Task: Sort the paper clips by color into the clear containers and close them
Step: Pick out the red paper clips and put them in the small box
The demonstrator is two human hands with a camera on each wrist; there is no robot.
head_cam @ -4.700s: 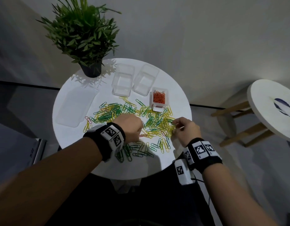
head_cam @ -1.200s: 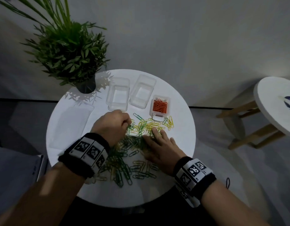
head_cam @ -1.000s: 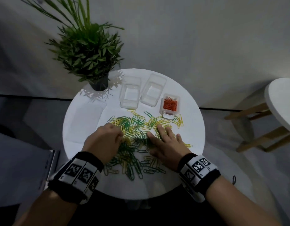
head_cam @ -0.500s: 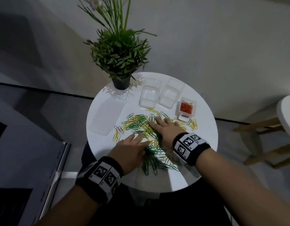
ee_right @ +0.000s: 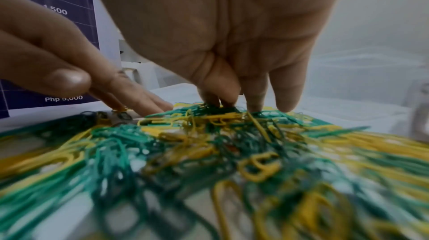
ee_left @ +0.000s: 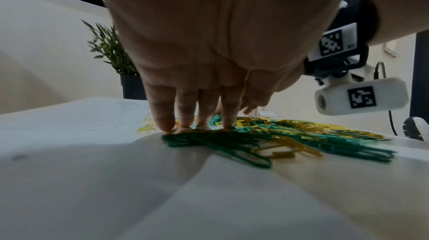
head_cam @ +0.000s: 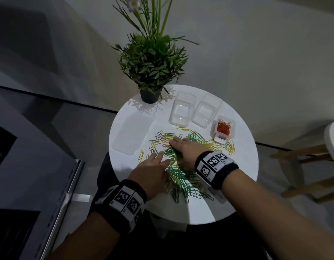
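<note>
Green and yellow paper clips (head_cam: 181, 166) lay heaped on the worktop (head_cam: 241, 166) just short of the clear containers (head_cam: 195, 112), my right hand (head_cam: 186, 150) nearer those, both it and my left hand (head_cam: 151, 172) flat-fingered, holding nothing.

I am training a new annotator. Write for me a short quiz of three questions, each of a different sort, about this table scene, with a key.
1. True or false: the small container at the right holds orange clips.
2. Multiple choice: the two clear containers beside the potted plant are A) full of green clips, B) empty, C) closed with lids.
3. Fill in: the loose paper clips on the white table are mostly green and ____.

Key
1. True.
2. B.
3. Yellow. The left hand and the right hand both lie with straight fingers on this pile.
</note>
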